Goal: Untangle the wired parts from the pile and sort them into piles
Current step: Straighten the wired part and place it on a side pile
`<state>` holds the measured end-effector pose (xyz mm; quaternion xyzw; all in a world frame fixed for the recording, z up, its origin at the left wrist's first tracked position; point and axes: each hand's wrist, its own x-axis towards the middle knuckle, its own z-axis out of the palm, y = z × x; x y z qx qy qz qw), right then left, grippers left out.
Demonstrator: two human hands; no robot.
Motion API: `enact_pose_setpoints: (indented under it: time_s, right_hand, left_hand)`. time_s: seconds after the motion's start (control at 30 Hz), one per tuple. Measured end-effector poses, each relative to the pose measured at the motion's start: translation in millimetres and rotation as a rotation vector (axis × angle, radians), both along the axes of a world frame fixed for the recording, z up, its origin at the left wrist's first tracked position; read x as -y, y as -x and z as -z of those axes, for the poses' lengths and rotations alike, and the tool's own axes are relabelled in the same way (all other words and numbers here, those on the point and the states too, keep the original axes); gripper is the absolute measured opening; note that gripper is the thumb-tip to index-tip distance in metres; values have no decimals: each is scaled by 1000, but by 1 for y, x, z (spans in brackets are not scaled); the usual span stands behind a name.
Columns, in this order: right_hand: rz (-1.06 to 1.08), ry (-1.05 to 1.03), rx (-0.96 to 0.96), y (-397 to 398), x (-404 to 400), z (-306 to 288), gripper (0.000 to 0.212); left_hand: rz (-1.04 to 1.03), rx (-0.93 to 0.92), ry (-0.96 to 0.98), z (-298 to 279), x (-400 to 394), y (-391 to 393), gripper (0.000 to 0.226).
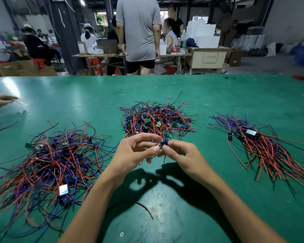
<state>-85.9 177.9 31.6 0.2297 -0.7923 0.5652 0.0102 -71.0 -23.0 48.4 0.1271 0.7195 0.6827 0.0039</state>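
A tangled pile point(156, 120) of small green boards with red, blue and black wires lies at the table's middle. Just in front of it, above the table, my left hand point(135, 151) and my right hand point(181, 155) meet and both pinch one small wired part point(164, 142) between fingertips; its thin wires hang down below the fingers. A wide loose pile point(56, 160) of wired parts spreads on the left. On the right lies a pile point(263, 144) whose wires run mostly one way, toward the near right.
The green table point(165, 216) carries a loose dark red wire point(146, 208) near its front and a screw head point(121, 234). Another person's hand point(0, 99) reaches in at the far left edge. People and benches stand beyond the table's far edge.
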Motion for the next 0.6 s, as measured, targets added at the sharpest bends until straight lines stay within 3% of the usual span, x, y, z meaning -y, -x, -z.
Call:
enact_pose_setpoints:
  time_s: [0.13,0.3,0.37,0.5,0.6]
  right_hand:
    - [95,-46,-141,-1,-5,0,16]
    - [287,-257,-470,0,-9,2,18]
    - [371,-303,-549,2,-11,2,17]
    - [511,-256,-537,6,-14,2,29]
    - [540,-230,-397,9,-15,6,47]
  left_hand:
    - [4,-52,-23,-2,1,-1,20]
    - [-66,-136,46,-4,4,1,22]
    - [-145,-170,-52,-8,11,1,24]
    - [-490,-314,-339,-19,37,6,20]
    - [-903,-374,-265,-17,63,9,16]
